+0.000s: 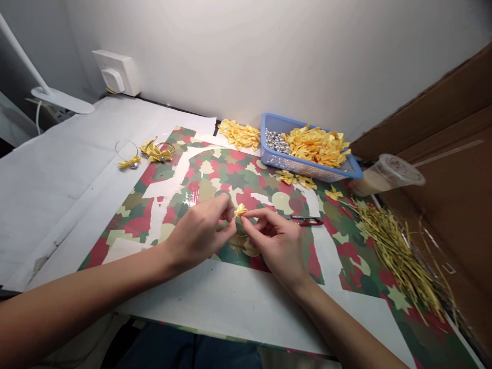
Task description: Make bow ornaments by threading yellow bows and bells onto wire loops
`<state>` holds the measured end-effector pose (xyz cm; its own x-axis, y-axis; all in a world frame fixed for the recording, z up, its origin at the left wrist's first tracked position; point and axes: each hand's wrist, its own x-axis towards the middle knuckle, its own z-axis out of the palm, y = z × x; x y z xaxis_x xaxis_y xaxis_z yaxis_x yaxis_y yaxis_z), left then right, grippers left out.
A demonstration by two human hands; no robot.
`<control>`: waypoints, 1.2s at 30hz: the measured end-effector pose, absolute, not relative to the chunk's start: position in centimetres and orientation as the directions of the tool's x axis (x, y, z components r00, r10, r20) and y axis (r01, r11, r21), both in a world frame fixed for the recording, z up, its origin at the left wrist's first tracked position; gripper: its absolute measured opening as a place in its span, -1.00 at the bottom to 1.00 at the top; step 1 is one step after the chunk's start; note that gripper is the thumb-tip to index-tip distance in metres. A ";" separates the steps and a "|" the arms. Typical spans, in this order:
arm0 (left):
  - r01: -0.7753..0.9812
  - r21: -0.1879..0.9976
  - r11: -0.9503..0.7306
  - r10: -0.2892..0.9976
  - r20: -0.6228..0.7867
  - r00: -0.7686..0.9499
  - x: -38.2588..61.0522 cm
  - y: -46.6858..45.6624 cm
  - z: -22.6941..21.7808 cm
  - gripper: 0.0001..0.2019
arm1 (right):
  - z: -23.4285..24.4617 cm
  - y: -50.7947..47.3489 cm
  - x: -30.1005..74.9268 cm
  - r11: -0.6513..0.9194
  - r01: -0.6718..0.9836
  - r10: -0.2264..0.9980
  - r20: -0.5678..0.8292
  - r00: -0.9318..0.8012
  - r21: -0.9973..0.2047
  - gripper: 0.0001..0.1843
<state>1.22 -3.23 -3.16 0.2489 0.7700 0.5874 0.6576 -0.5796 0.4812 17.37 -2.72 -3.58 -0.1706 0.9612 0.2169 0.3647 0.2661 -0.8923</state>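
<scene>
A small yellow ribbon bow (pixel 241 209) is held between my two hands, above the patterned sheet at the middle of the table. My left hand (pixel 205 225) is closed in a pinch at the bow's left side. From the right, thumb and forefinger of my right hand (pixel 274 238) pinch its lower right edge. Just below the bow a thin curved line shows, perhaps a twist tie or wire; I cannot make it out fully. The fingertips hide part of the bow.
A blue basket (pixel 311 166) holds yellow bows and silver bells, with a bow pile (pixel 239 134) beside it. Bows on wire loops (pixel 157 151) lie at left. At right are a plastic cup (pixel 388 174) and a bundle of yellow-green stems (pixel 395 251). A lamp base (pixel 63 100) stands far left.
</scene>
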 end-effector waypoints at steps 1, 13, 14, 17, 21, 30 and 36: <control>0.658 0.483 -0.578 0.772 0.585 0.248 1.2 -3.2 -3.1 -0.80 | -3.6 -2.7 17.4 0.272 0.365 0.960 0.222 -0.171 -0.891 -0.93; 0.639 0.512 -0.575 0.776 0.588 0.228 1.2 -3.3 -3.0 -0.79 | -3.5 -2.7 17.5 0.465 0.488 0.884 0.411 -0.221 -0.738 -0.97; 0.638 0.508 -0.578 0.773 0.591 0.229 1.2 -3.2 -3.0 -0.79 | -3.5 -2.7 17.5 0.469 0.489 0.882 0.414 -0.224 -0.735 -0.97; 0.636 0.506 -0.583 0.770 0.594 0.233 1.1 -3.2 -3.0 -0.79 | -3.5 -2.6 17.6 0.466 0.476 0.884 0.412 -0.219 -0.746 -0.96; 0.639 0.501 -0.583 0.768 0.596 0.234 1.1 -3.2 -3.1 -0.79 | -3.4 -2.7 17.7 0.449 0.470 0.893 0.398 -0.210 -0.759 -0.96; 0.655 0.462 -0.598 0.755 0.599 0.267 1.1 -3.3 -3.2 -0.81 | -3.0 -2.4 18.2 0.564 0.551 0.823 0.474 -0.313 -0.615 -0.86; 0.665 0.430 -0.610 0.746 0.594 0.300 1.0 -3.4 -3.2 -0.82 | -3.0 -2.1 18.7 0.630 0.546 0.775 0.483 -0.407 -0.551 -0.88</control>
<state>1.00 -3.35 -3.25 0.3001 0.7461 0.5944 0.6653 -0.6103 0.4301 18.71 -2.07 -3.05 -0.4069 0.7753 0.4830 0.5464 0.6303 -0.5515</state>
